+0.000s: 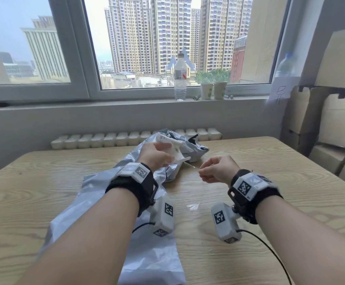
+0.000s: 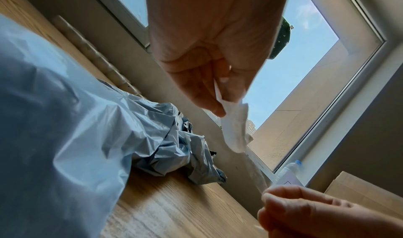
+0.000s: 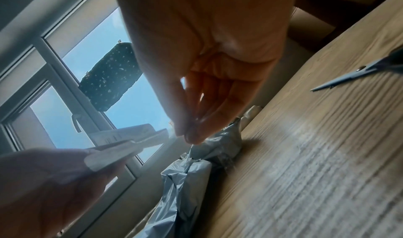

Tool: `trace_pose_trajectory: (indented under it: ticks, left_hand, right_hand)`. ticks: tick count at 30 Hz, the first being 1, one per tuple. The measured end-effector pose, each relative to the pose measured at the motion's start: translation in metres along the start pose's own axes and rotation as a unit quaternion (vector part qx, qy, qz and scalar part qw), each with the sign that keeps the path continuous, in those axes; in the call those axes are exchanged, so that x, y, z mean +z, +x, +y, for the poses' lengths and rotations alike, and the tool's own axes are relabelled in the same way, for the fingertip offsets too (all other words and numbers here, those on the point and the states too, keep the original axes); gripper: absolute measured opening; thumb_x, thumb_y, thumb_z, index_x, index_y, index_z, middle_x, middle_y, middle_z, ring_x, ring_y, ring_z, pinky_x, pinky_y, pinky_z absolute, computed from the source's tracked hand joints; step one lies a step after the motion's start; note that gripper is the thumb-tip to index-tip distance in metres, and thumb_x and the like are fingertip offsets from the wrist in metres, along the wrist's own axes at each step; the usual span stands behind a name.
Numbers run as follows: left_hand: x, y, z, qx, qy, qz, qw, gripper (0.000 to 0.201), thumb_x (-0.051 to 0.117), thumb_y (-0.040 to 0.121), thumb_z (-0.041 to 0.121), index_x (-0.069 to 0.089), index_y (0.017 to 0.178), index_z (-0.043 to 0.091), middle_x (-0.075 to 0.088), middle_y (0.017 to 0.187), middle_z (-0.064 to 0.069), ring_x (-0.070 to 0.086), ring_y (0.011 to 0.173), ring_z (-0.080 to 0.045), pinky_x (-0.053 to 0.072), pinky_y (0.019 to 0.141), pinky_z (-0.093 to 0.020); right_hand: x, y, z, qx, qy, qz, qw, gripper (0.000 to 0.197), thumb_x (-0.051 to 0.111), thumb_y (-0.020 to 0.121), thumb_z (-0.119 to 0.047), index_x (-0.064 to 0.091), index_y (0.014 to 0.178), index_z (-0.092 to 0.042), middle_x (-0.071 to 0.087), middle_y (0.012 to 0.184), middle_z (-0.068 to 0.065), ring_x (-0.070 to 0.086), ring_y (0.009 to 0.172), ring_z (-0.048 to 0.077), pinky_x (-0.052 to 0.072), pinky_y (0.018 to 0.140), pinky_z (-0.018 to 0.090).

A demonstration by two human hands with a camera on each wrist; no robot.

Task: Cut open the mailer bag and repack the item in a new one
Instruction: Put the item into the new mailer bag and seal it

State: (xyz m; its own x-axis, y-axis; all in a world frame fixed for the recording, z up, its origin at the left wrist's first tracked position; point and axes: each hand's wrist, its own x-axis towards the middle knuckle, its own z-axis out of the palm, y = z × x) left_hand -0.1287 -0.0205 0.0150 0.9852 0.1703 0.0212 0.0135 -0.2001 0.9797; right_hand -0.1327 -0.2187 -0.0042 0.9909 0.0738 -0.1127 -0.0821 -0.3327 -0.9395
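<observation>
My left hand [image 1: 164, 155] [image 2: 222, 103] pinches a folded white paper strip [image 1: 172, 147] [image 2: 234, 128] [image 3: 124, 148] with a barcode, raised above the table. A thin clear film strip [image 1: 190, 166] [image 2: 255, 169] stretches from that paper to my right hand [image 1: 201, 173] [image 3: 191, 138], which pinches its end between thumb and fingertips. A flat grey mailer bag [image 1: 147, 254] [image 2: 54, 121] lies under my left forearm. Behind the hands a crumpled, torn grey mailer bag [image 1: 190, 145] [image 2: 174, 147] [image 3: 207, 155] sits on the wooden table [image 1: 270, 202].
Scissors [image 3: 348, 76] lie on the table to the right of my right hand, seen only in the right wrist view. A small clear scrap [image 1: 192, 206] lies between my wrists. A water bottle [image 1: 180, 77] and two paper cups [image 1: 213, 90] stand on the windowsill; cardboard boxes [image 1: 336, 120] are stacked at right.
</observation>
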Motion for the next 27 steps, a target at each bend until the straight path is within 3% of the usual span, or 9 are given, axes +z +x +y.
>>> trace_pose_trajectory:
  ticks: [4, 8, 14, 17, 19, 22, 27]
  left_hand:
    - [-0.002, 0.006, -0.003, 0.009, -0.008, 0.045, 0.999, 0.047, 0.075, 0.064, -0.010, 0.070, 0.106, 0.010, 0.070, 0.104, -0.008, 0.070, 0.091, -0.023, 0.057, 0.087, -0.041]
    - [-0.001, 0.011, -0.007, 0.016, -0.004, 0.091, 0.996, 0.048, 0.079, 0.050, 0.005, 0.071, 0.094, 0.023, 0.073, 0.100, -0.003, 0.069, 0.095, -0.021, 0.055, 0.091, -0.040]
    - [-0.004, 0.009, -0.001, 0.030, 0.023, 0.180, 0.983, 0.052, 0.079, 0.063, 0.012, 0.068, 0.113, 0.018, 0.068, 0.110, 0.002, 0.064, 0.104, -0.018, 0.050, 0.099, -0.033]
    - [-0.008, 0.011, -0.003, 0.029, -0.005, 0.147, 0.989, 0.049, 0.077, 0.048, 0.020, 0.070, 0.096, 0.020, 0.072, 0.101, -0.003, 0.069, 0.096, -0.022, 0.055, 0.091, -0.040]
    - [-0.011, 0.012, -0.008, 0.022, -0.012, 0.114, 0.993, 0.044, 0.079, 0.049, 0.013, 0.069, 0.091, 0.022, 0.072, 0.098, -0.005, 0.069, 0.094, -0.023, 0.055, 0.090, -0.042]
    - [-0.012, 0.010, -0.009, 0.016, -0.010, 0.073, 0.997, 0.050, 0.078, 0.061, -0.006, 0.065, 0.105, 0.014, 0.067, 0.106, -0.008, 0.067, 0.099, -0.025, 0.056, 0.090, -0.042]
    - [-0.012, 0.006, -0.011, 0.025, 0.019, 0.040, 0.999, 0.072, 0.076, 0.060, -0.012, 0.058, 0.126, 0.012, 0.062, 0.113, -0.008, 0.063, 0.100, -0.022, 0.055, 0.090, -0.036]
  right_hand:
    - [0.000, 0.000, 0.003, -0.003, -0.051, -0.020, 0.998, 0.007, 0.076, 0.078, -0.004, 0.069, 0.079, -0.006, 0.069, 0.074, 0.008, 0.064, 0.064, 0.013, 0.053, 0.058, 0.021]
    - [0.000, 0.001, 0.003, -0.001, -0.077, -0.018, 0.997, 0.008, 0.078, 0.076, -0.006, 0.070, 0.076, -0.008, 0.067, 0.073, 0.006, 0.061, 0.064, 0.012, 0.051, 0.058, 0.021]
    - [0.000, 0.002, 0.005, 0.005, -0.134, 0.003, 0.991, 0.008, 0.078, 0.075, -0.008, 0.071, 0.072, -0.010, 0.068, 0.070, 0.004, 0.061, 0.064, 0.011, 0.050, 0.056, 0.019]
    - [-0.009, 0.003, 0.012, 0.022, -0.173, 0.051, 0.983, 0.014, 0.076, 0.075, -0.006, 0.072, 0.067, -0.017, 0.068, 0.071, -0.001, 0.060, 0.068, 0.011, 0.049, 0.062, 0.022]
    - [-0.016, 0.004, 0.014, 0.030, -0.185, 0.083, 0.979, 0.022, 0.070, 0.077, 0.000, 0.072, 0.069, -0.021, 0.067, 0.076, -0.005, 0.060, 0.079, 0.012, 0.047, 0.068, 0.024]
    - [-0.021, 0.005, 0.013, 0.035, -0.190, 0.107, 0.975, 0.035, 0.057, 0.080, 0.005, 0.071, 0.068, -0.025, 0.067, 0.083, -0.005, 0.061, 0.091, 0.016, 0.046, 0.072, 0.025]
    - [-0.019, 0.004, 0.011, 0.004, -0.162, 0.158, 0.974, 0.032, 0.054, 0.084, -0.005, 0.070, 0.065, -0.026, 0.073, 0.084, -0.003, 0.065, 0.092, 0.017, 0.049, 0.082, 0.027]
